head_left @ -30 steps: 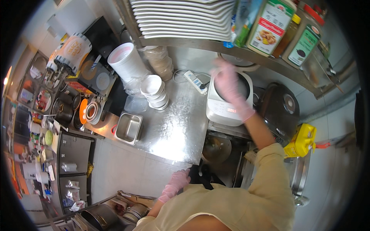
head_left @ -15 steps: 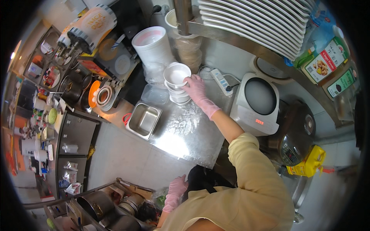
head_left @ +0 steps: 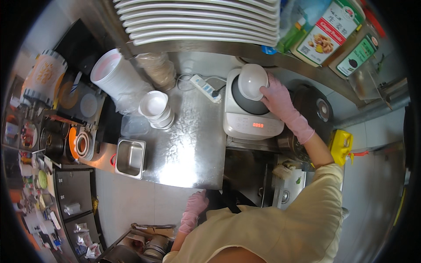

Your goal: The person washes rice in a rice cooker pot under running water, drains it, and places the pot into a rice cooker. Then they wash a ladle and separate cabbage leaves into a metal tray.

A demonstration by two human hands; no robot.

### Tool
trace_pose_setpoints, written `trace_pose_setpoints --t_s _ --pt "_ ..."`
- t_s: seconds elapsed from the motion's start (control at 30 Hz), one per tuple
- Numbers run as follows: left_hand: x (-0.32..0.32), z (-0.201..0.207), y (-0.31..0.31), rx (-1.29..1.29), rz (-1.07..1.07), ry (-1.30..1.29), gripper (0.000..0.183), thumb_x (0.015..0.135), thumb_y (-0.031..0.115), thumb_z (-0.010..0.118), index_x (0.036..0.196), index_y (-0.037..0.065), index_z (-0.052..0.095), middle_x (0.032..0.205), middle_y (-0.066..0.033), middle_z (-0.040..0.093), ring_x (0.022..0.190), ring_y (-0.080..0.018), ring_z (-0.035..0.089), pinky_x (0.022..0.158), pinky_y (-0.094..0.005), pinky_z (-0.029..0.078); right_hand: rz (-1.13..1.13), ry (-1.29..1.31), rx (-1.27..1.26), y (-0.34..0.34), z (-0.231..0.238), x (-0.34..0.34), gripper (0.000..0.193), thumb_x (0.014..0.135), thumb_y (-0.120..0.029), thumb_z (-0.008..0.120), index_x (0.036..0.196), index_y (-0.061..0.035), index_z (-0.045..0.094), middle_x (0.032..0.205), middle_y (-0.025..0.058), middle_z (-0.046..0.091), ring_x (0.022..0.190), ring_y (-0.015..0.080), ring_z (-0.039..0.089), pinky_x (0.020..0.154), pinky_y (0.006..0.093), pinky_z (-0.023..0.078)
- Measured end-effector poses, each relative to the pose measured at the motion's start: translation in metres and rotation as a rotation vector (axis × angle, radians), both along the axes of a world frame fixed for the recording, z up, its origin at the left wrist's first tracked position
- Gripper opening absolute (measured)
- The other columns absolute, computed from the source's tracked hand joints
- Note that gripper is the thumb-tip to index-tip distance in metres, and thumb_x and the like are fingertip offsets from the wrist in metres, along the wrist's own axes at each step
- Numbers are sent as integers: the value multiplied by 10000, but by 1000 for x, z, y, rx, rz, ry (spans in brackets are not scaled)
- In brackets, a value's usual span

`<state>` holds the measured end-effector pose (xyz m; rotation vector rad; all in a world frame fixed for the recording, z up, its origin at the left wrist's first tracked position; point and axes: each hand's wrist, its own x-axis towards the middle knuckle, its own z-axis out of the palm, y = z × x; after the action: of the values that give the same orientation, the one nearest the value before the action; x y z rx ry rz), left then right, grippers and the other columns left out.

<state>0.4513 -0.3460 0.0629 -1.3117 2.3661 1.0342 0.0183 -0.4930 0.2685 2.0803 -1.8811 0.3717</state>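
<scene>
My right hand [head_left: 277, 97], in a pink glove, grips a white bowl [head_left: 253, 82] by its rim side. The bowl is tilted above the round dark top of a white countertop appliance [head_left: 247, 126] with a lit red display; whether they touch I cannot tell. My left hand [head_left: 197, 203], also gloved in pink, is low by the front edge of the steel table [head_left: 197, 144]. It holds nothing that I can see, its fingers loosely extended. A short stack of white bowls [head_left: 154, 105] stands on the table, left of the appliance.
A steel pan [head_left: 130, 158] sits at the table's left edge. Behind the bowls are a tall stack of white tubs [head_left: 115, 72] and a power strip [head_left: 205, 89]. A dark rice cooker [head_left: 313, 103] stands right of the appliance, below a shelf with white trays [head_left: 197, 22].
My right hand has lifted the top bowl off the stack and carried it right, over the appliance. The view has turned rightward. My left hand stays low near the table's front edge.
</scene>
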Motion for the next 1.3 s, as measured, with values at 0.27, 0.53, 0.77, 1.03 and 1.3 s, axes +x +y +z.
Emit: trace_pose_setpoints --t_s 0.27,0.53,0.77,1.03,1.3 --pt "-14 3 -8 20 -93 -17 501 831 280 497 1285 72 527 1044 -183 629 966 -342 609 842 -457 480 -88 511 223 -13 -46 -43 116 718 -141 589 723 -40 647 1257 286 501 1147 404 494 950 462 423" --pt "-14 7 -9 56 -62 -46 513 847 307 503 1308 84 500 1068 -191 620 988 -353 599 864 -455 473 -33 624 190 -19 -69 -31 144 727 -148 586 696 -19 642 1275 284 490 1147 384 496 956 454 421" --pt "-14 4 -8 115 -80 -93 531 878 350 511 1345 102 455 1142 -210 606 1057 -361 581 915 -452 459 -99 20 136 -7 -74 -40 234 693 -137 685 901 -49 624 1303 213 479 1048 356 544 860 382 471" --pt "-17 4 -4 34 -118 -25 526 843 317 516 1313 81 503 1071 -185 621 974 -346 608 858 -453 474 -246 -801 43 24 -84 -42 236 728 -172 741 890 -77 599 1007 96 543 868 279 574 747 361 471" --pt "-30 21 -12 25 -193 -24 491 829 256 503 1282 66 516 1010 -199 633 946 -354 613 838 -460 479 -109 -984 -243 88 -26 -33 217 750 54 705 911 -24 583 1089 49 534 1012 151 553 832 263 463"
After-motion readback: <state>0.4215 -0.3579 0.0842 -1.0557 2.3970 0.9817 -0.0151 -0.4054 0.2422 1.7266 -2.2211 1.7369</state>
